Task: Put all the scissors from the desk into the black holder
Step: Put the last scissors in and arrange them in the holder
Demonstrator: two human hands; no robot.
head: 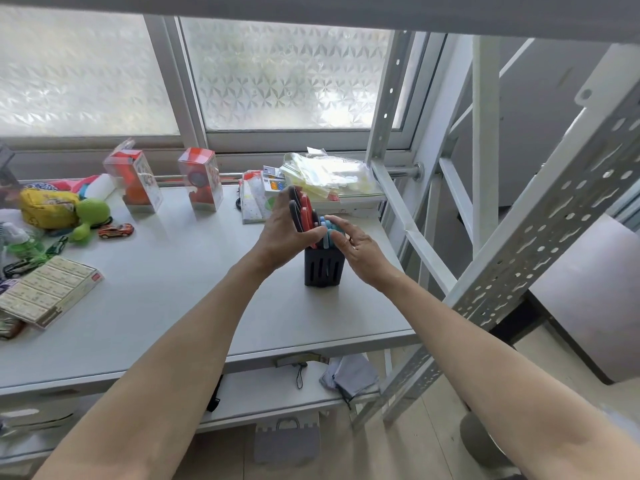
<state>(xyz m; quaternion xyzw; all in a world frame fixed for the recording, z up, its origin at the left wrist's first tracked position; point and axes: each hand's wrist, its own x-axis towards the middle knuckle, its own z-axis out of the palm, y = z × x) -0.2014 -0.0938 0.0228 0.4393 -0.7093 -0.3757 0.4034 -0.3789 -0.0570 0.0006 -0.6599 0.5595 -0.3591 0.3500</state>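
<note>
On the pale grey desk point(156, 289), a slotted black plastic holder point(323, 268) is being flanked by two outstretched forearms. Red-and-black-handled scissors point(304, 213) are being gripped by the left hand point(284, 233) above it; blue-handled scissors point(329, 232) inside are being touched by the right hand's point(360, 251) spread fingers.

A pale grey desk point(166, 292) stands under a frosted window, and a black slotted holder point(323, 268) stands upright on it near the right edge. Along the back sit two clear display boxes point(201, 180) with red contents and a pile of plastic packets point(325, 176). At the left lie a flat pale carton point(45, 294), a small toy car point(116, 231), a green soft toy point(90, 214) and what may be a yellow pouch point(46, 207), blurred at the frame's edge.
</note>
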